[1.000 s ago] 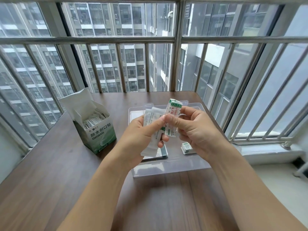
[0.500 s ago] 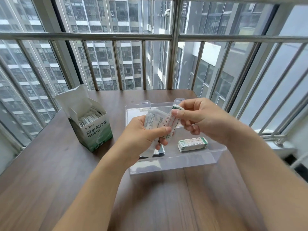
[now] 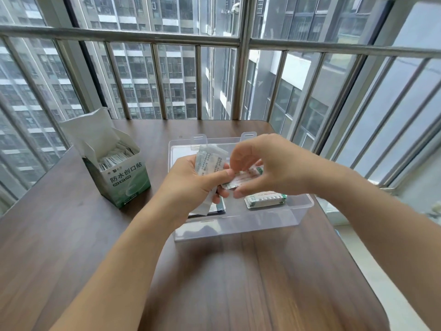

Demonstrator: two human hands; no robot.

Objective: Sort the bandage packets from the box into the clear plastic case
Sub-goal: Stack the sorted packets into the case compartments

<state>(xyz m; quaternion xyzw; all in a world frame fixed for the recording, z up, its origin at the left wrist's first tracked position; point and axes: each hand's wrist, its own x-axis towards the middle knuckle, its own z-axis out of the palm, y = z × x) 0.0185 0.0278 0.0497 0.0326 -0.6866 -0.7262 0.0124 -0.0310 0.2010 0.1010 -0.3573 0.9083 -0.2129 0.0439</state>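
An open green and white bandage box (image 3: 124, 180) stands at the left of the wooden table with several packets inside. The clear plastic case (image 3: 238, 223) lies open in the middle. My left hand (image 3: 191, 189) grips a stack of white packets (image 3: 211, 160) above the case. My right hand (image 3: 269, 163) pinches one bandage packet (image 3: 241, 179) next to that stack, over the case. A small pile of packets (image 3: 265, 199) lies inside the case on the right. A dark item under my left hand is mostly hidden.
The wooden table (image 3: 71, 247) ends at a metal window railing (image 3: 243, 80) behind the case and to the left. The table's right edge (image 3: 338, 235) drops to the floor close beside the case.
My right hand has turned the single packet from upright to lying flatter and lower, close to the stack in my left hand. The view has shifted left, showing the pile in the case.
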